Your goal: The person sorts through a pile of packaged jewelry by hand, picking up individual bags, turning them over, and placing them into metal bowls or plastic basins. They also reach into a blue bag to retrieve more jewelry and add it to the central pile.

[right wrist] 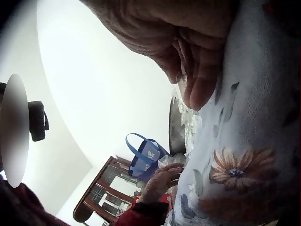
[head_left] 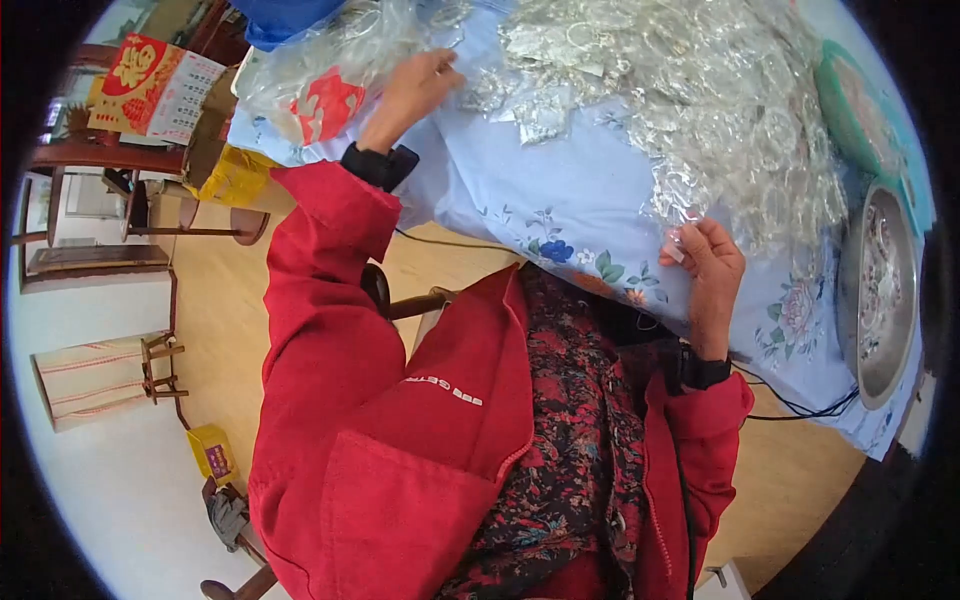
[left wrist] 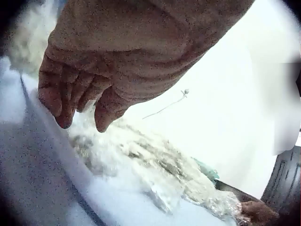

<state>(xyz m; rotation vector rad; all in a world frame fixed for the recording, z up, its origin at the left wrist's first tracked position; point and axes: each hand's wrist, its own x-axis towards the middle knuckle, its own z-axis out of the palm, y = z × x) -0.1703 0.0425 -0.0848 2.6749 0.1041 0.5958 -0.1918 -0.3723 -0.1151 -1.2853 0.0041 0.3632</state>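
My right hand (head_left: 712, 270), at the near edge of the table, pinches a small clear plastic packet (head_left: 676, 240) between thumb and fingers. In the right wrist view the fingers (right wrist: 200, 92) are bent together close over the cloth, and the packet is mostly hidden. My left hand (head_left: 418, 92) hovers at the back left beside a large clear plastic bag (head_left: 375, 45) with red print. Its fingers are loosely bent, and the left wrist view shows a gap between thumb and fingertips. A big heap of small clear packets (head_left: 700, 90) spreads between and beyond the hands.
A flowered light-blue cloth (head_left: 560, 190) covers the table. On the right stand a metal basin (head_left: 853, 330) with small pieces inside and a green basket (head_left: 838, 110). A yellow-taped carton (head_left: 235, 175) sits at the left, and black cables (head_left: 800, 408) run under the table edge.
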